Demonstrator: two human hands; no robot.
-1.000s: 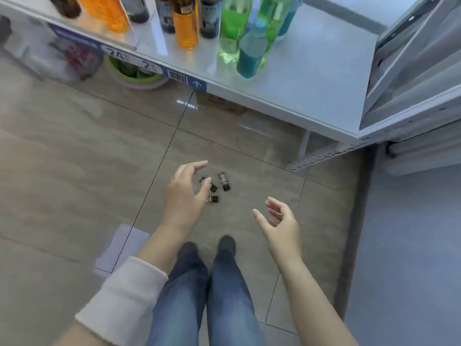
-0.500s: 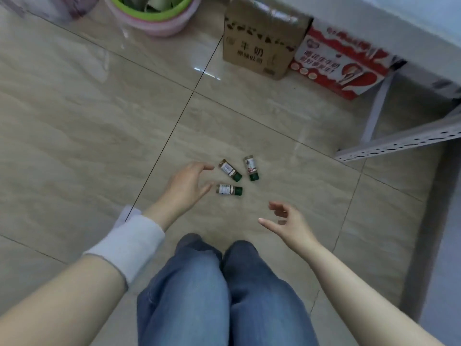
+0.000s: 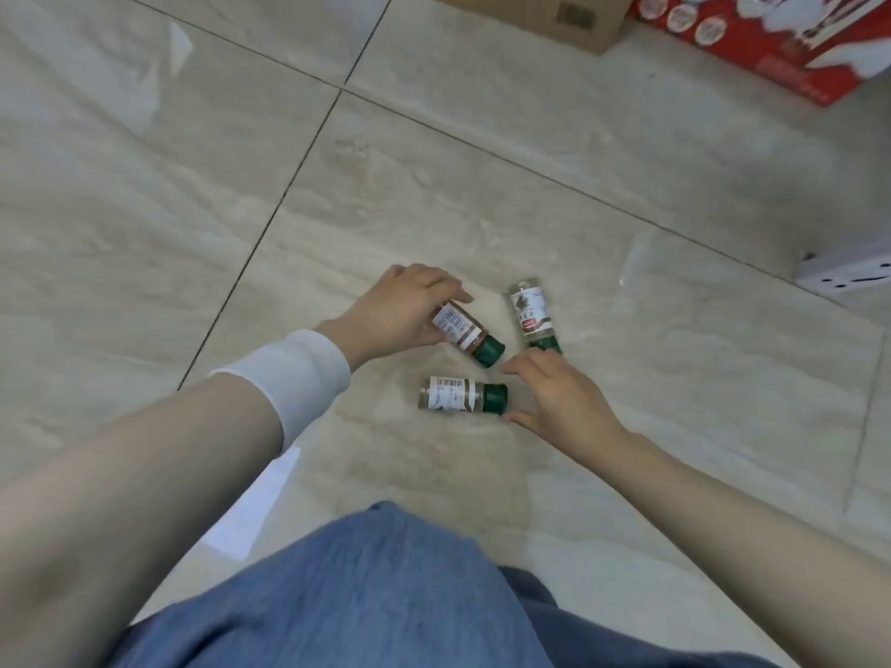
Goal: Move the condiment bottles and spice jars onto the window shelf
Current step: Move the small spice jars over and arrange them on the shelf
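Three small spice jars with green caps and white labels lie on the tiled floor. My left hand [image 3: 402, 308] grips the base of the brown-filled jar [image 3: 463, 332], fingers and thumb curled round it. A second jar [image 3: 460, 395] lies on its side nearer to me. My right hand [image 3: 561, 402] hovers just right of that jar's cap, fingers spread and relaxed, holding nothing. The third jar [image 3: 533, 311], paler inside, lies beyond my right hand, its cap partly hidden by my fingers.
A brown cardboard box [image 3: 545, 16] and a red printed carton [image 3: 771, 36] stand on the floor at the far edge. A white perforated metal shelf foot [image 3: 843, 277] sits at the right. My jeans-clad knees [image 3: 366, 595] fill the bottom of the view.
I have crouched lower, so the shelf left the view. My left hand reached forward and took hold of the brown-filled jar; my right hand moved up beside the nearer jar's cap.
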